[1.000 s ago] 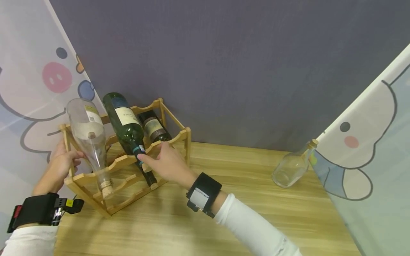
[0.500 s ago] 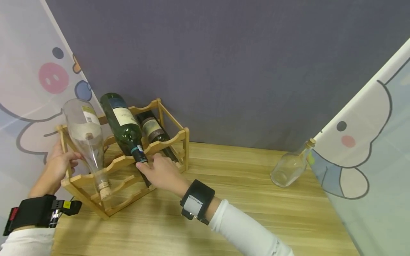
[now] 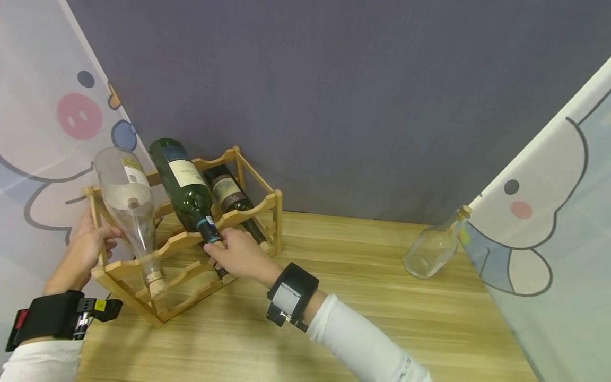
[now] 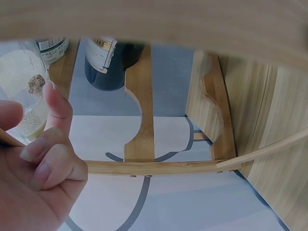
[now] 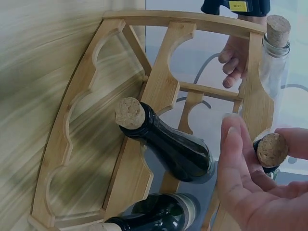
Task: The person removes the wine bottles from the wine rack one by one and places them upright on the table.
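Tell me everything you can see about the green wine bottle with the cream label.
The green wine bottle looks like dark glass, with a cream label, a blue band nearer its base, a dark neck sleeve with teal trim and a cork in its mouth. It lies on the upper tier of the wooden rack, neck toward the viewer; the right-hand grip curls round the neck end. The label text is unreadable.

The head view looks down; close wrist views share the rack (image 3: 180, 242).
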{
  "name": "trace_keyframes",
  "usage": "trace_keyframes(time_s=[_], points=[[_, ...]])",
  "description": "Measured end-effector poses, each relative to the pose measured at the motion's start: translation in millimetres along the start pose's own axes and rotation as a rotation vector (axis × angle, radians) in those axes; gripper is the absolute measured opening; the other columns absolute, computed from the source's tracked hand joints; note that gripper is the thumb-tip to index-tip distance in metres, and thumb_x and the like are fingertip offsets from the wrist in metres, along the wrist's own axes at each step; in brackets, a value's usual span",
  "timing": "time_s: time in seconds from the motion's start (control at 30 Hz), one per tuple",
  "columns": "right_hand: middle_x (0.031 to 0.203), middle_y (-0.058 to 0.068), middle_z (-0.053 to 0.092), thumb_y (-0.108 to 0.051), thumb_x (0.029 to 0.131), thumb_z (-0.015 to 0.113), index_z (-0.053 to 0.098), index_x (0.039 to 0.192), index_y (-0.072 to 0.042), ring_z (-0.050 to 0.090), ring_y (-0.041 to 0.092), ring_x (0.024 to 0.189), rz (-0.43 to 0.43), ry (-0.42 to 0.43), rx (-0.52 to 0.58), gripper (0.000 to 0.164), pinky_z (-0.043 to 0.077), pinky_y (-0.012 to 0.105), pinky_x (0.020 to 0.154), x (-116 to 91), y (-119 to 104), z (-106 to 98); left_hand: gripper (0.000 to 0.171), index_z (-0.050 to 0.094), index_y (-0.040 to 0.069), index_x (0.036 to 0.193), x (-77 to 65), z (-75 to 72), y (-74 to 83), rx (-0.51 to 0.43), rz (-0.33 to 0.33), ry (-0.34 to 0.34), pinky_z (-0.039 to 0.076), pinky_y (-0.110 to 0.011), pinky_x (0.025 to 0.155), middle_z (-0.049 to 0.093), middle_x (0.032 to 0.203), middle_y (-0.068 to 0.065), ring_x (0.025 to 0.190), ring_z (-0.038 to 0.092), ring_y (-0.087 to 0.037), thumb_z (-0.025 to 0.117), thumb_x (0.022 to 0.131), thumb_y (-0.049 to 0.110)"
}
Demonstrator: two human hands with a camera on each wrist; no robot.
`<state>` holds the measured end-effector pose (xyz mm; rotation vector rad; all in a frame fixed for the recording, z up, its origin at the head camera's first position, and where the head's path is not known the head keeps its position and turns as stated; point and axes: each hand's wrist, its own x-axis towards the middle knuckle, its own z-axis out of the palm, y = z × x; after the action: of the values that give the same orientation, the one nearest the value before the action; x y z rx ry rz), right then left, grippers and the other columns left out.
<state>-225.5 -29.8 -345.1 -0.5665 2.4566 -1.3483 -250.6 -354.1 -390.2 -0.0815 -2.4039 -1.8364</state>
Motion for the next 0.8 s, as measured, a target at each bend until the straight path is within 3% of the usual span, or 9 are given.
trace_keyframes(time_s=[0.13, 0.27, 0.4, 0.63, 0.8], points=[[0.086, 0.004, 0.073, -0.025, 0.098, 0.060, 0.060, 0.112, -0.006, 0.072, 0.019, 0.079, 0.044, -0.006, 0.076, 0.023, 0.049, 0.020, 0.055, 3, -1, 0, 0.053, 0.020, 0.025, 0.141, -0.8, 0.4, -0.2, 0.009, -0.004, 0.002, 0.034, -0.027, 0.047, 0.058, 0.077, 0.013, 0.056, 0.045, -0.009, 0.036, 0.098, 0.000], [0.092, 0.010, 0.072, -0.024, 0.098, 0.061, 0.060, 0.116, -0.001, 0.072, 0.023, 0.084, 0.093, -0.030, 0.252, 0.030, 0.055, 0.022, 0.067, 8, -1, 1, 0.052, 0.021, 0.026, 0.140, -0.5, 0.6, 0.3, 0.036, -0.007, 0.004, 0.035, -0.027, 0.048, 0.057, 0.077, 0.014, 0.057, 0.045, -0.009, 0.037, 0.098, 0.000], [0.096, 0.018, 0.073, -0.027, 0.099, 0.059, 0.064, 0.109, 0.002, 0.071, 0.022, 0.079, 0.109, -0.048, 0.370, 0.031, 0.057, 0.023, 0.070, 14, -1, 2, 0.048, 0.026, 0.026, 0.136, -0.7, -0.6, 1.5, -0.006, -0.008, 0.000, 0.033, -0.027, 0.047, 0.058, 0.077, 0.013, 0.056, 0.045, -0.009, 0.037, 0.098, -0.001], [0.089, 0.015, 0.069, -0.022, 0.102, 0.053, 0.057, 0.104, -0.001, 0.062, 0.015, 0.067, 0.123, -0.025, 0.379, 0.022, 0.058, 0.029, 0.069, 15, -6, 9, 0.048, 0.027, 0.027, 0.132, -2.9, -1.0, 3.5, -0.088, 0.011, -0.021, 0.029, -0.028, 0.044, 0.061, 0.071, 0.009, 0.050, 0.041, -0.012, 0.032, 0.097, -0.004], [0.082, 0.008, 0.058, -0.030, 0.104, 0.044, 0.044, 0.115, -0.005, 0.048, 0.013, 0.061, 0.189, -0.005, 0.262, 0.027, 0.039, 0.024, 0.057, 10, -13, 14, 0.042, 0.031, 0.027, 0.122, -2.9, 1.1, 2.8, -0.153, 0.025, -0.033, 0.026, -0.030, 0.043, 0.062, 0.067, 0.006, 0.047, 0.039, -0.012, 0.030, 0.095, -0.006]])
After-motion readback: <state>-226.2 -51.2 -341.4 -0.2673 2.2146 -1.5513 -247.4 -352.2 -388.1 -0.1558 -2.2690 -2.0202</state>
